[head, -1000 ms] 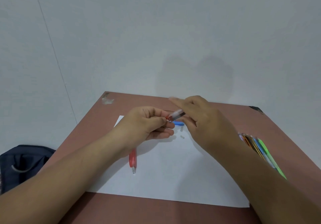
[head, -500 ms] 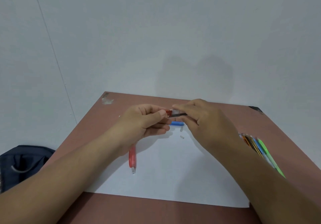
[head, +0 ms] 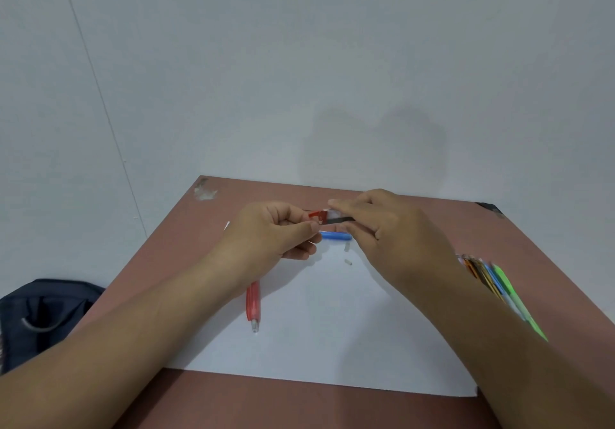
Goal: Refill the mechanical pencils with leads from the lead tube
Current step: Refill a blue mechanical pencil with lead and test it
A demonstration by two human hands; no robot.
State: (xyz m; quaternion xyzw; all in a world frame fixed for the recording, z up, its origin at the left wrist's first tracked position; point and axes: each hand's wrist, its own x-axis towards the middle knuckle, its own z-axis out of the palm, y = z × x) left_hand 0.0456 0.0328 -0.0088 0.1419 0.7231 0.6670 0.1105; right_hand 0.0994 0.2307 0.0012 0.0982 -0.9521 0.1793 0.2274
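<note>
A small lead tube [head: 329, 216], clear with dark leads and a red cap end, is held level above the table between both hands. My left hand [head: 273, 232] pinches the red cap end. My right hand [head: 392, 232] pinches the tube's body from the right. A red mechanical pencil [head: 253, 305] lies on the white paper [head: 332, 335], partly under my left wrist. A blue pencil [head: 336, 236] lies on the paper just below my fingers. Two tiny white pieces [head: 348, 261] rest near it.
A bundle of coloured pencils [head: 496, 282], orange, blue and green, lies on the brown table [head: 299, 405] at the right, partly behind my right forearm. A dark bag [head: 43, 312] sits on the floor at the left. A white wall stands behind the table.
My right hand brought the tube from a tilt down to level and curled its forefinger onto it. My left hand's fingers closed on the red cap end.
</note>
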